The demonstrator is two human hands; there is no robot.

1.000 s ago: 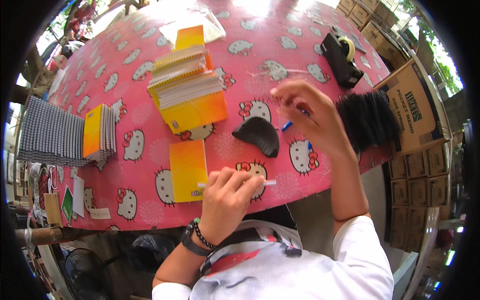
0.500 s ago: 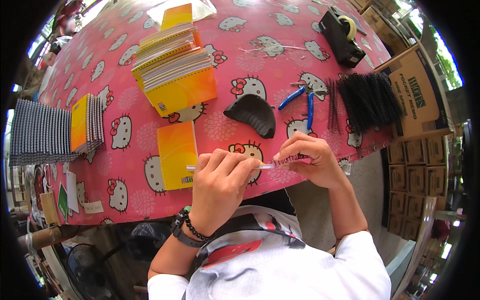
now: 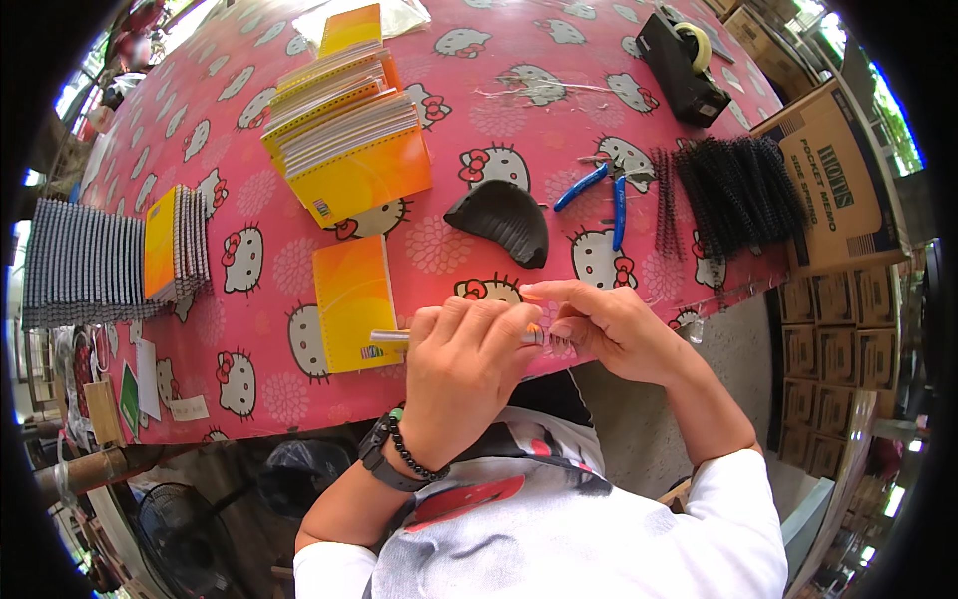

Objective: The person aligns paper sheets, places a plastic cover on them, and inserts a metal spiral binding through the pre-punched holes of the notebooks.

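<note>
My left hand (image 3: 461,361) is closed around a small notebook (image 3: 389,336) held edge-on, its white page edge sticking out to the left of my fist. At the notebook's right end, a short length of dark spiral binding coil (image 3: 561,344) shows under the fingers of my right hand (image 3: 627,334). Those fingers are bent around the coil, the index finger reaching toward the notebook's upper edge. How far the coil runs into the holes is hidden by my hands. Left of my left hand, a yellow-orange notebook (image 3: 351,299) lies flat on the table.
A stack of unbound yellow notebooks (image 3: 361,175) stands beyond. Coil-bound notebooks (image 3: 85,265) are rowed at left. A black curved piece (image 3: 504,228), blue-handled cutters (image 3: 620,212), a heap of black coils (image 3: 740,195), a tape dispenser (image 3: 681,80) and a cardboard box (image 3: 843,180) lie rightward.
My right hand has moved left and slightly down, closer to my left hand, its index finger now stretched over the notebook's end. Less of the coil sticks out on the right.
</note>
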